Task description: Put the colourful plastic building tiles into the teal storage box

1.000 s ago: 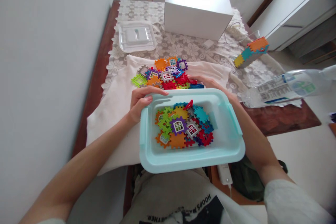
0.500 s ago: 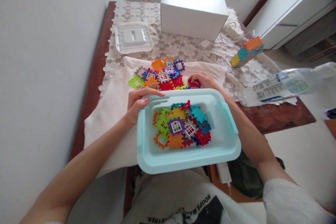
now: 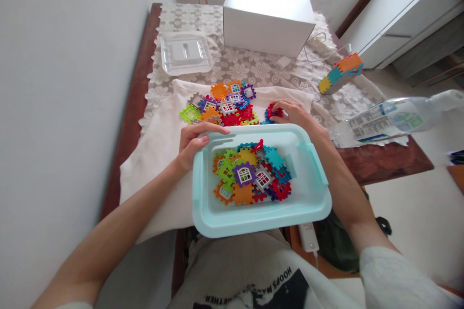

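1. Tub [image 3: 261,229] is sitting beside your shirt [image 3: 235,263], your left hand [image 3: 194,143] gripping its far-left corner; slackening there is risking spilt tiles [image 3: 242,194].
2. Your right hand [image 3: 293,115] is grasping a red tile [image 3: 271,110] beyond the tub; pinching loosely is risking a drop.
3. The shirt is showing "HOOPS"; the bottle's [image 3: 395,116] label [image 3: 366,123] is proving illegible.

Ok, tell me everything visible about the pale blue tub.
The pale blue tub is a rounded rectangle that looks plastic, with a wide rim and a tab at each short end. Its open top faces the camera, showing colourful jigsaw-edged pieces inside. It is in front of the shirt, the left hand gripping its far left corner.
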A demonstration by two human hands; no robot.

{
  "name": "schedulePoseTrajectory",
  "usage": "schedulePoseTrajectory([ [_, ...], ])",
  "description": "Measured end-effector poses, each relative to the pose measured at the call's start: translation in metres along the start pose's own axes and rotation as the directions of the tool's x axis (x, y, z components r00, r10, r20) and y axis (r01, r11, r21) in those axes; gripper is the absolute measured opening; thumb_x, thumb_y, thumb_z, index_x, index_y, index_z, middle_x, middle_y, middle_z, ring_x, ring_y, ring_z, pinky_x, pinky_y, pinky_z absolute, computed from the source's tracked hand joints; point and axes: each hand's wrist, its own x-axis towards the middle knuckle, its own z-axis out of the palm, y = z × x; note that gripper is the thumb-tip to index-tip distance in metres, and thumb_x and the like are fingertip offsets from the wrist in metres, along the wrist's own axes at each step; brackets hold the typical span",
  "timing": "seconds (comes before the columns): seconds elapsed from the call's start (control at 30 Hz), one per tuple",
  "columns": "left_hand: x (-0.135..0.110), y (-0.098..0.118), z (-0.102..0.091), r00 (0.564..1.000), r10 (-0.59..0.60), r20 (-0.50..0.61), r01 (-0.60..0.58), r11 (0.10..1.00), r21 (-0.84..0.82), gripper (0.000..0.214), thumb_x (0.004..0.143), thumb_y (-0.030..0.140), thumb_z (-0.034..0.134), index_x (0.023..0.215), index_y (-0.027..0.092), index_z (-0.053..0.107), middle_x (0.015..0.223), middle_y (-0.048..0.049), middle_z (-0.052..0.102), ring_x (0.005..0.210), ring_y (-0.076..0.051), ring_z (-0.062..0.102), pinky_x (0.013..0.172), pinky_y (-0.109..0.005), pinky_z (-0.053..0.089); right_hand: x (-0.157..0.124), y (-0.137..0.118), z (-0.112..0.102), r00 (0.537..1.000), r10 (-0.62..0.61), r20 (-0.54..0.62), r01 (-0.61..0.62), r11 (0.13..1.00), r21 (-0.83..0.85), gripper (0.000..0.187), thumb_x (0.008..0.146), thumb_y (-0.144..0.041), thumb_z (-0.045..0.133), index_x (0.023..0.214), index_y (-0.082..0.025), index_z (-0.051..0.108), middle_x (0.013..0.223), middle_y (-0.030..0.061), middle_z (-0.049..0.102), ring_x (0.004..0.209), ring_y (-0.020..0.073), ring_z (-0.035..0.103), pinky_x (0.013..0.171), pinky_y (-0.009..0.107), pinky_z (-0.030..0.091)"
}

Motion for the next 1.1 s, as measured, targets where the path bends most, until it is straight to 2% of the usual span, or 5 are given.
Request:
schedulePoseTrajectory([
  [0.33, 0.0, 0.003, 0.002, 1.0, -0.002, 0.021, 0.003, 0.999, -0.048, 0.04, 0.09, 0.052, 0.074, 0.095, 0.017, 0.095, 0.078, -0.0104, 0.084, 0.065, -0.022, 0.07, 0.058, -0.032, 0.052, 0.003, 0.012, 0.001, 0.979, 0.131, -0.155, -0.154, 0.976, -0.15, 0.012, 0.101, -0.032, 0.074, 0.111, -0.026, 0.071, 0.138, 0.0142, 0.08, 0.133, 0.036, 0.068, 0.127, 0.057, 0.05],
  [0.43, 0.0, 0.002, 0.002, 1.0, -0.013, 0.021, 0.014, 0.998, -0.056, 0.043, 0.091, 0.054, 0.076, 0.095, 0.016, 0.094, 0.08, -0.011, 0.084, 0.065, -0.022, 0.07, 0.059, -0.032, 0.053, 0.003, 0.01, 0.005, 0.979, 0.089, -0.184, -0.115, 0.984, -0.136, 0.019, 0.1, -0.036, 0.077, 0.115, -0.025, 0.072, 0.135, 0.0133, 0.08, 0.131, 0.0351, 0.069, 0.123, 0.056, 0.053],
  [0.63, -0.001, 0.003, 0.002, 1.0, -0.003, 0.022, 0.004, 0.998, -0.058, 0.043, 0.091, 0.054, 0.076, 0.095, 0.016, 0.094, 0.077, -0.0102, 0.083, 0.066, -0.022, 0.07, 0.058, -0.032, 0.054, 0.004, 0.01, 0.007, 0.998, 0.004, -0.057, -0.011, 0.994, -0.113, 0.017, 0.099, -0.041, 0.081, 0.105, -0.026, 0.075, 0.13, 0.0129, 0.083, 0.127, 0.0356, 0.071, 0.12, 0.054, 0.055],
  [0.77, -0.001, 0.003, 0.003, 1.0, -0.007, 0.023, 0.008, 0.998, -0.063, 0.039, 0.09, 0.048, 0.075, 0.096, 0.016, 0.095, 0.078, -0.0098, 0.084, 0.068, -0.023, 0.072, 0.057, -0.031, 0.055, 0.005, 0.016, 0.006, 0.989, 0.036, -0.143, -0.046, 0.997, -0.064, 0.013, 0.093, -0.037, 0.083, 0.098, -0.028, 0.074, 0.12, 0.0104, 0.083, 0.116, 0.0372, 0.076, 0.111, 0.058, 0.06],
  [1.1, 0.001, 0.002, 0.002, 0.999, 0.032, 0.017, -0.031, 0.999, -0.033, 0.038, 0.089, 0.046, 0.072, 0.096, 0.018, 0.096, 0.085, -0.01, 0.088, 0.067, -0.021, 0.075, 0.057, -0.029, 0.054, 0.0, 0.015, 0.001, 0.97, 0.162, -0.18, -0.184, 0.976, -0.116, 0.036, 0.094, -0.063, 0.087, 0.101, -0.03, 0.076, 0.118, 0.0142, 0.081, 0.111, 0.0403, 0.073, 0.107, 0.059, 0.06],
])
